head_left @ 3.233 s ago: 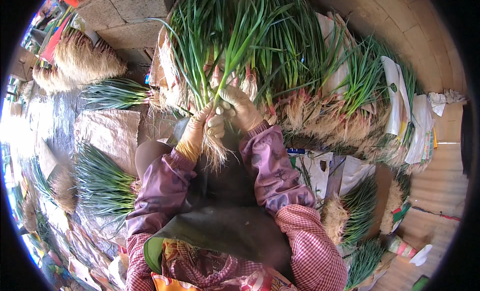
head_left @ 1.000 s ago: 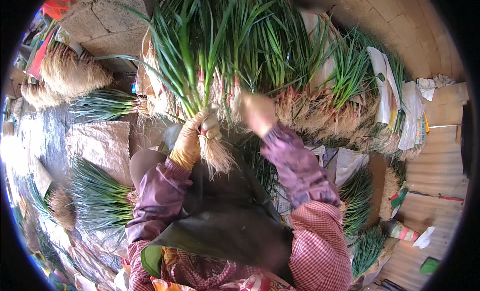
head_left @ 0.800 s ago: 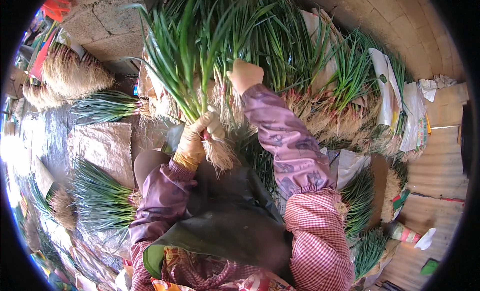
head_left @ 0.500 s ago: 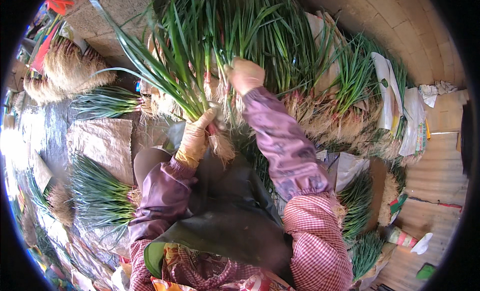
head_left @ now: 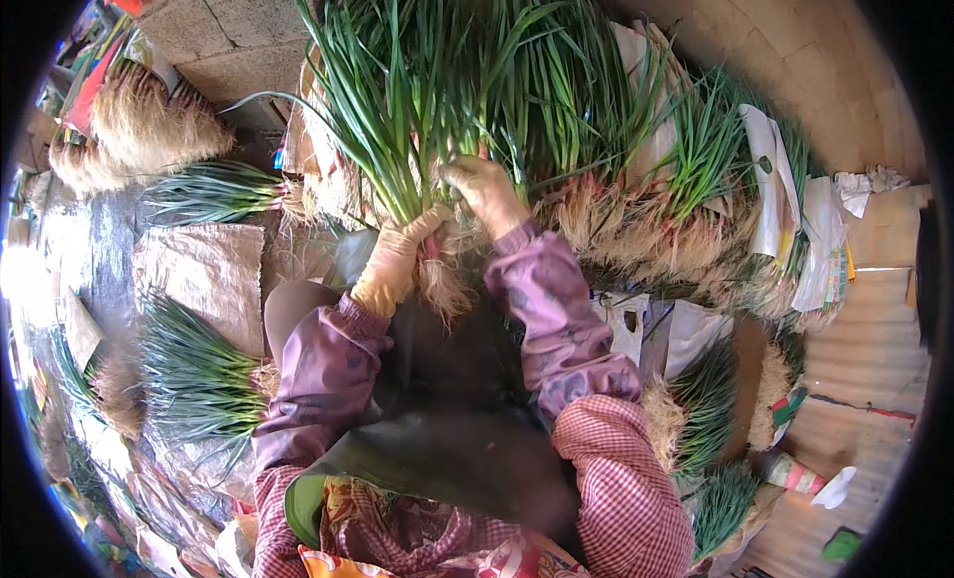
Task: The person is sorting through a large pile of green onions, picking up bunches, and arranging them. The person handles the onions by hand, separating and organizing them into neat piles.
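Far left: tied bundles of long green spring onions with pale hairy roots [head_left: 204,379], laid flat on grey woven sacking [head_left: 194,275], roots mostly pointing one way, likely so the bundles stack evenly. Left of centre: left hand [head_left: 397,265] in a yellowish glove, clenched around the neck of a loose bunch of green spring onions [head_left: 397,131], just above the straw-coloured roots [head_left: 444,285]; leaves fanning up and leftward, roots hanging over the dark apron [head_left: 447,409], apparently to keep the stalks aligned. Just beside it: right hand [head_left: 485,190], also gloved, pressed against the same bunch higher up, fingers buried among the leaves; grip not clear. Behind and to the right: a long heap of more spring onions [head_left: 636,180], roots toward the person, within easy reach. Far right: white cloth and paper scraps [head_left: 795,210].
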A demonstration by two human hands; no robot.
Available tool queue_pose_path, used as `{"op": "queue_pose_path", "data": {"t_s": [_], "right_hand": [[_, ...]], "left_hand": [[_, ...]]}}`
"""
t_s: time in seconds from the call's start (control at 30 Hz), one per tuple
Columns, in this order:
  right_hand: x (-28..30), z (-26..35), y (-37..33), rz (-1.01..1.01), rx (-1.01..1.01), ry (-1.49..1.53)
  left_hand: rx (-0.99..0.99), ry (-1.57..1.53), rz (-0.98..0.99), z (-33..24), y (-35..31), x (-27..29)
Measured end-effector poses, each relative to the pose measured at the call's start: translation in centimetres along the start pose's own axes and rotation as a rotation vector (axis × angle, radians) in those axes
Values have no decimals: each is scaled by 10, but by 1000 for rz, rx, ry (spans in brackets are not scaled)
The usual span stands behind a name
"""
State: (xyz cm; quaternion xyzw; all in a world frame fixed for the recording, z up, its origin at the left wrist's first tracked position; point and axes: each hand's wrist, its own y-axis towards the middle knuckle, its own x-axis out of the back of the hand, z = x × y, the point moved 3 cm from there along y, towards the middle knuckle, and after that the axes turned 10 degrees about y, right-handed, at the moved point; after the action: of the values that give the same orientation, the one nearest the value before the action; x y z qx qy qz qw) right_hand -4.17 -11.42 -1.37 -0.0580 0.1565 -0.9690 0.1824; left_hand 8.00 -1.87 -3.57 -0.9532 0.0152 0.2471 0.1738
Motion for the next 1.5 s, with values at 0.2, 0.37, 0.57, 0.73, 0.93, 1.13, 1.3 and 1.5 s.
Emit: {"op": "queue_pose_path", "data": {"t_s": [0.2,0.37,0.57,0.73,0.93,1.13,1.3,1.5], "right_hand": [[-6,5,7,-237,541,-779],[45,-19,25,-490,58,649],[22,-77,-38,566,-18,-965],[8,0,-42,164,527,-57],[-29,-21,-48,-150,695,-211],[28,-77,-19,11,102,-1034],[6,-51,-31,133,385,-1052],[-12,19,110,60,312,-597]], "left_hand": [[-80,-124,-154,-11,-10,-6],[-136,-257,23,-31,-37,-27],[-122,-351,103,-13,-15,-2],[-102,-278,59,-16,-19,-15],[-47,-222,-29,-10,-23,-2],[-166,-444,286,-39,-43,-23],[-85,-321,47,-17,-10,7],[16,-19,5,-29,-21,16]]}}
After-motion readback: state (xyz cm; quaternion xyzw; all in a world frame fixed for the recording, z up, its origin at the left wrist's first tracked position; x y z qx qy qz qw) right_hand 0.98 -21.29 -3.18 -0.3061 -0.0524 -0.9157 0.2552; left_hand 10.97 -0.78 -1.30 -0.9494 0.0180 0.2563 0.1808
